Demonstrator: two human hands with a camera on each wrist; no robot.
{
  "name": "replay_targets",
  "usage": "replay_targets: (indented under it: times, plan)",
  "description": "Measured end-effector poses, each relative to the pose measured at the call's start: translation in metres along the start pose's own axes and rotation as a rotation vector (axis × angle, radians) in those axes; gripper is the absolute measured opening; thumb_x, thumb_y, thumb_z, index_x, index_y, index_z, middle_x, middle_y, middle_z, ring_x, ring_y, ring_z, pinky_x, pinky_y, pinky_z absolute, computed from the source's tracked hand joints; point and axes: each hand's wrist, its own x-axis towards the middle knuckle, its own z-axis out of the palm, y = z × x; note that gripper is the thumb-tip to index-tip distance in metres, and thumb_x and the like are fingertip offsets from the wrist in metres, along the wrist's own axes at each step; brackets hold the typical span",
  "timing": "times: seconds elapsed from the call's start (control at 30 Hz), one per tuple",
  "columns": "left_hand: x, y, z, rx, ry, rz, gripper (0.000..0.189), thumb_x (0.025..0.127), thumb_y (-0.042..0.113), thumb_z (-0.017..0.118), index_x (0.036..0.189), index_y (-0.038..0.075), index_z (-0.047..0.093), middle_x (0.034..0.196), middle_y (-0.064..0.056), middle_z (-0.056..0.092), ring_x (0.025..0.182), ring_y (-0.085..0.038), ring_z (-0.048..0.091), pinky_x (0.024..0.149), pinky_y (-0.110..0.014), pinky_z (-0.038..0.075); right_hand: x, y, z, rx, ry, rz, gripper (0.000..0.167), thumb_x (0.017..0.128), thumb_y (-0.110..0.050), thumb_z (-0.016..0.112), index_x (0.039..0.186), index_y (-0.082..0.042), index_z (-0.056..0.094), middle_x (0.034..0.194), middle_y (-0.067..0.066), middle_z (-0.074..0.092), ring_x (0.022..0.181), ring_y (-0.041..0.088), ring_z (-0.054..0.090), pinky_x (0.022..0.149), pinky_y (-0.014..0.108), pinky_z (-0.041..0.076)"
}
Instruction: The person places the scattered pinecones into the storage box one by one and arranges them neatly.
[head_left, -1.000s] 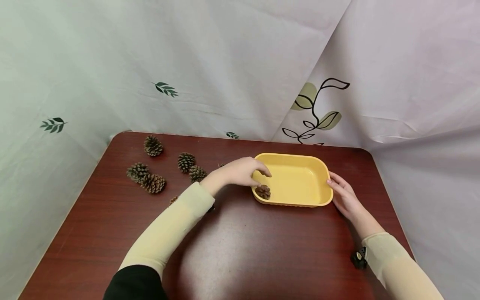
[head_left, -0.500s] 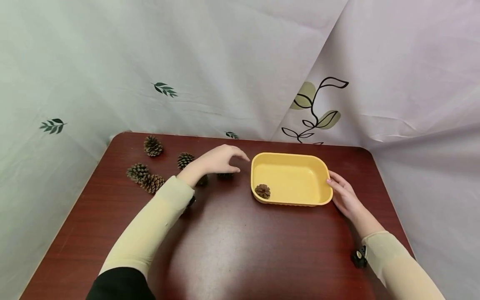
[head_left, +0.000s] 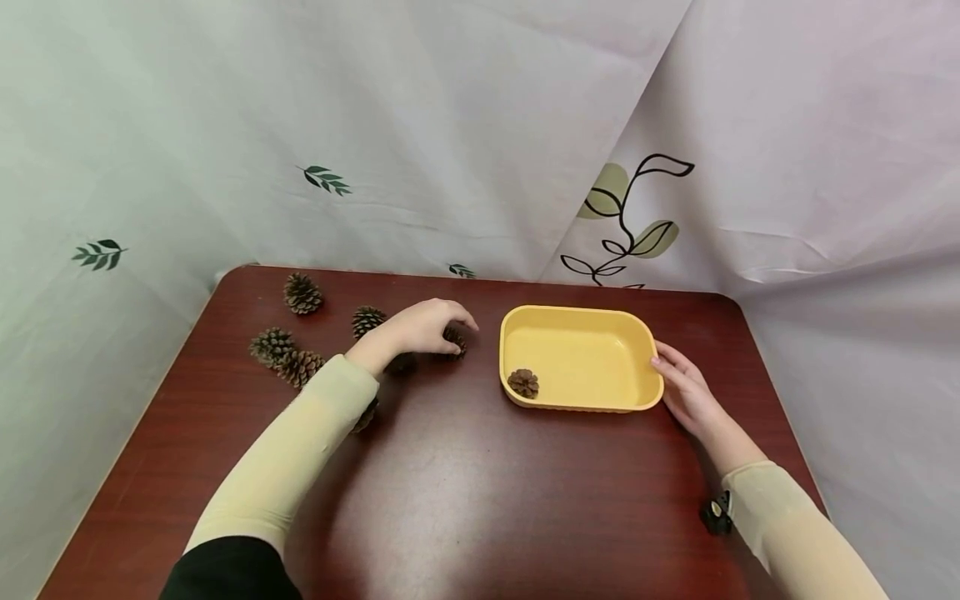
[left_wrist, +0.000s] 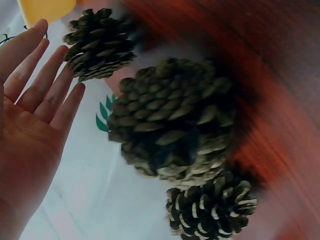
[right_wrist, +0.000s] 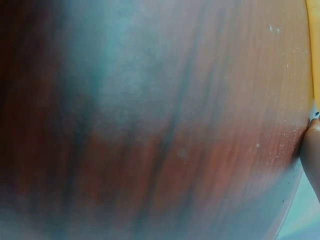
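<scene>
We see the left hand over the far part of the table, left of the yellow tub, its thumb and fingers wide apart and gripping nothing. Nearest to it is a pine cone, partly visible in the gap between fingers and thumb; whether they touch we cannot tell. In the left wrist view we see the fingers extended, with three cones to one side of them.

The right hand has a narrow hold on the tub's right end, a digit tip at the rim. In the right wrist view we get mostly blurred tabletop, with only a sliver of tub and hand at the edge.

The tub sits right of centre, toward the far edge, and in its near left corner we see one small brown cone. To the left hand's left, a cone lies just beyond the wrist, and a shadowed one lies beneath it. Farther left we find two cones side by side, a left one and a nearer one, and a single cone close to the far edge. Another peeks out beside the pale left sleeve. Behind the table we see a whitish cloth printed with leaves
</scene>
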Motion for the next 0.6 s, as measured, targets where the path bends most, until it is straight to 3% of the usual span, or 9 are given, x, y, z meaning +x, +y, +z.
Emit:
replay_targets:
  times: [0.6]
  plan:
    - [-0.004, -0.006, 0.012, 0.081, -0.050, -0.035, 0.043, 0.090, 0.014, 0.084, 0.131, 0.013, 0.073, 0.140, -0.010, 0.070, 0.135, -0.031, 0.063, 0.117, -0.048, 0.051, 0.000, 0.000, 0.001, -0.008, 0.009, 0.007, 0.040, 0.112, 0.000, 0.037, 0.130, -0.020, 0.067, 0.120, -0.008, 0.074, 0.109, 0.003, 0.071, 0.091, 0.019, 0.060]
